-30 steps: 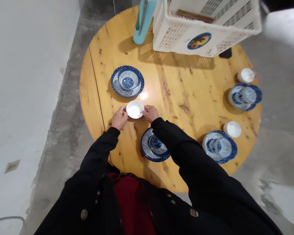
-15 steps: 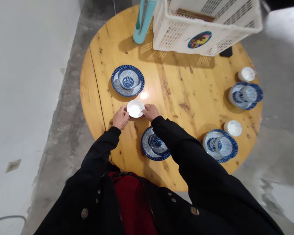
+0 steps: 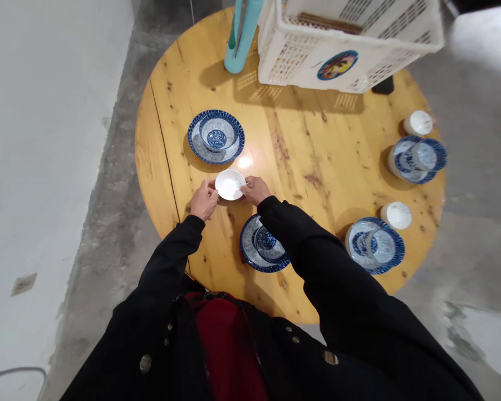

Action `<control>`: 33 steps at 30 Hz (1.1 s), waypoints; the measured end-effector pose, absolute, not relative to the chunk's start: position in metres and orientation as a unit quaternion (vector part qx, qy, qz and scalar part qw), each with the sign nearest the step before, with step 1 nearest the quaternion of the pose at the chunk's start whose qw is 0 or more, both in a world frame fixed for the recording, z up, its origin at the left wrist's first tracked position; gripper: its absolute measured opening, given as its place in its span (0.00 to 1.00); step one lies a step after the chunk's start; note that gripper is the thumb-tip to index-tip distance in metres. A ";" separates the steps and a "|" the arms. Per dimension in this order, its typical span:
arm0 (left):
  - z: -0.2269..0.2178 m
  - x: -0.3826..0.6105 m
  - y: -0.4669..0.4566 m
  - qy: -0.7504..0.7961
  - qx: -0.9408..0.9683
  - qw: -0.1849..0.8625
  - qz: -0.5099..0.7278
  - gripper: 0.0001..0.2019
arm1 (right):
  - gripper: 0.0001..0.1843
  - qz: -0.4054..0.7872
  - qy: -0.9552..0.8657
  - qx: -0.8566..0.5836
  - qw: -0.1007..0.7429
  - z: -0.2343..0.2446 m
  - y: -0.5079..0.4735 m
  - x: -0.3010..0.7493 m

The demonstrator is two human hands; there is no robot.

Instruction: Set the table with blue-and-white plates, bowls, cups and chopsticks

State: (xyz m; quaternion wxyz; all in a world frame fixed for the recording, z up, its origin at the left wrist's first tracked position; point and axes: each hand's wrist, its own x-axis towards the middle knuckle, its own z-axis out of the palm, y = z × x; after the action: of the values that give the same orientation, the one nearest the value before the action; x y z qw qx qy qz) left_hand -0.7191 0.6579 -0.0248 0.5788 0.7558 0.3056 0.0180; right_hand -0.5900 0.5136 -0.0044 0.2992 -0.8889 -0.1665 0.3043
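Observation:
Between my two hands is a small white bowl (image 3: 229, 185) with a faint coloured mark on its inside. My left hand (image 3: 204, 200) pinches its left rim, and my right hand (image 3: 256, 191) grips the right rim. Just beyond it, a blue-and-white plate (image 3: 193, 146) carries a patterned bowl (image 3: 217, 136). Closer to my body lies a second blue-and-white plate (image 3: 250, 257) with another patterned bowl (image 3: 268, 242) on it; my right sleeve covers part of both. Whether the white bowl touches the table I cannot tell.
The round wooden table (image 3: 292, 145) holds a white plastic basket (image 3: 300, 69) and a turquoise holder (image 3: 236, 58) at the far side. On the right are two patterned plates (image 3: 398, 262) (image 3: 394, 159) with bowls, plus white cups (image 3: 396, 215) (image 3: 420, 122). A black object (image 3: 384, 85) lies beside the basket.
The whole view has shifted very slightly. My hands keep their hold on the white bowl, which stays in about the same spot.

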 end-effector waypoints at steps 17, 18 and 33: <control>0.004 -0.827 0.681 0.340 0.731 0.591 -0.008 0.14 | 0.16 0.047 0.030 -0.865 0.498 0.114 0.371 -0.771; 0.004 -0.834 0.679 0.343 0.733 0.587 -0.017 0.14 | 0.17 0.074 0.070 -0.863 0.495 0.107 0.365 -0.798; 0.047 -0.850 0.626 0.306 0.810 0.499 -0.030 0.17 | 0.19 0.187 0.040 -0.841 0.506 0.041 0.322 -0.839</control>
State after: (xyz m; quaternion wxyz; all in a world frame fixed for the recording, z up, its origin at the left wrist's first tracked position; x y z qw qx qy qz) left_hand -0.8500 0.6259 0.0470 0.4995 0.8099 0.3060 -0.0301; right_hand -0.8386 0.3221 0.0413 0.5056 -0.8412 0.0405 0.1871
